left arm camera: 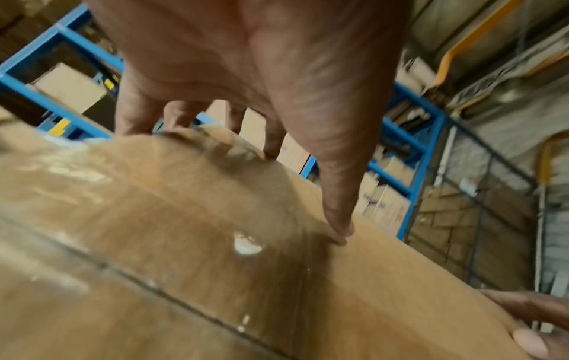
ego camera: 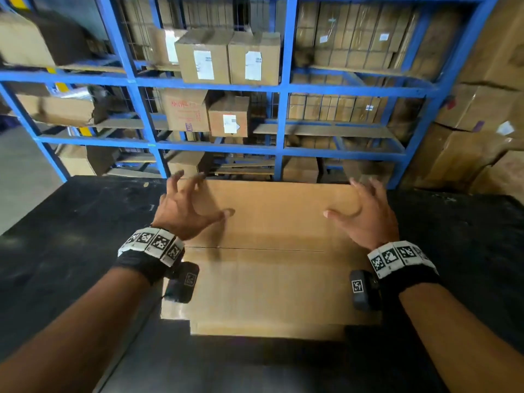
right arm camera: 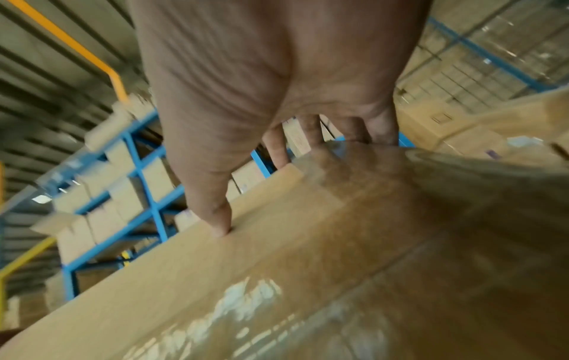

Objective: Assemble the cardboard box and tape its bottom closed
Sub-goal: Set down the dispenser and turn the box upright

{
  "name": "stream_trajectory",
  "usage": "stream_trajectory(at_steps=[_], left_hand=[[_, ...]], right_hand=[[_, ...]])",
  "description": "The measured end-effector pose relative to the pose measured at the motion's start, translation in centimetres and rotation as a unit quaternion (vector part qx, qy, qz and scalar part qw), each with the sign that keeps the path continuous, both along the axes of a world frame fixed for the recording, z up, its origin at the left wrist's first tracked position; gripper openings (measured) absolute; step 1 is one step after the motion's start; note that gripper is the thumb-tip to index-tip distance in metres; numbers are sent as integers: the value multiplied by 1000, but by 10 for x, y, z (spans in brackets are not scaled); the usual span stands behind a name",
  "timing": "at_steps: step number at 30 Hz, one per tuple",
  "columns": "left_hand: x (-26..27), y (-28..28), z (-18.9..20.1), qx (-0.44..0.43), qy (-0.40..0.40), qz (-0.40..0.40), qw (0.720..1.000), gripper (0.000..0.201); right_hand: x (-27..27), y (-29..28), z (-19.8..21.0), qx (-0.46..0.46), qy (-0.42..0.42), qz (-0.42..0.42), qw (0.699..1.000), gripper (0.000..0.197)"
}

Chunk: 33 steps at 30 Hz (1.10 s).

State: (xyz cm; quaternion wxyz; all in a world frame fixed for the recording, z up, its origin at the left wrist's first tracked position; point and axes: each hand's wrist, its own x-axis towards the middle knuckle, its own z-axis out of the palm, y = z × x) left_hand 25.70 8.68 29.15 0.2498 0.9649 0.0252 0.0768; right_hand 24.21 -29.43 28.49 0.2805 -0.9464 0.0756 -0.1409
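A brown cardboard box (ego camera: 269, 279) lies on the black table (ego camera: 71, 236) with a seam running across its upper face. That face looks glossy in the wrist views (left arm camera: 184, 243) (right arm camera: 338, 255). My left hand (ego camera: 184, 211) is at the far left corner, fingers spread and hooked over the far edge, thumb (left arm camera: 338, 219) pressing on the top. My right hand (ego camera: 365, 217) mirrors it at the far right corner, thumb (right arm camera: 215, 219) on the top. The fingertips of both hands are hidden behind the edge in the wrist views.
A blue steel rack (ego camera: 283, 89) full of labelled cartons stands just behind the table's far edge. Large stacked cartons (ego camera: 482, 123) rise at the right. Bare black tabletop lies on both sides of the box, and grey floor (ego camera: 22, 180) shows at the left.
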Motion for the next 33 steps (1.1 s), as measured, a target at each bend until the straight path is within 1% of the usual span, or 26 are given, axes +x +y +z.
stream_trajectory(at_steps=[2,3,5,7,9,12,14,18,20,22,25,27,31,33], left_hand=[[-16,4,32,-15,-65,1,998,106],[-24,7,43,-23,-85,6,996,103],[-37,11,48,-47,-120,6,992,95],[-48,15,37,-64,-150,-10,987,86],[-57,17,13,-46,-156,-11,987,81],[-75,14,-24,-38,-157,2,987,75],[-89,12,-51,-42,-137,2,990,73],[-123,15,-103,-48,-61,8,997,75],[-143,17,-125,-44,-27,13,999,80],[-160,20,-139,-26,-22,5,999,80],[-171,25,-136,-15,-18,-9,1000,78],[-169,27,-129,-11,0,-19,1000,80],[-143,36,-102,24,63,-35,997,91],[-121,40,-85,35,74,-36,996,93]], right_hand=[[-13,3,23,3,-61,-5,998,100],[-20,4,30,5,-81,-7,997,100],[-34,6,33,11,-102,-11,995,100],[-46,8,22,27,-99,-22,995,98],[-59,10,2,41,-88,-31,995,94],[-81,16,-36,44,-102,-37,993,85],[-97,19,-61,62,-82,-51,993,75],[-132,20,-104,50,17,-66,996,69],[-149,20,-118,42,37,-73,996,68],[-161,20,-123,29,52,-73,996,69],[-171,18,-122,21,66,-57,996,74],[-171,13,-116,15,77,-48,996,78],[-151,-5,-95,1,132,10,991,84],[-135,-16,-77,1,164,33,986,84]])
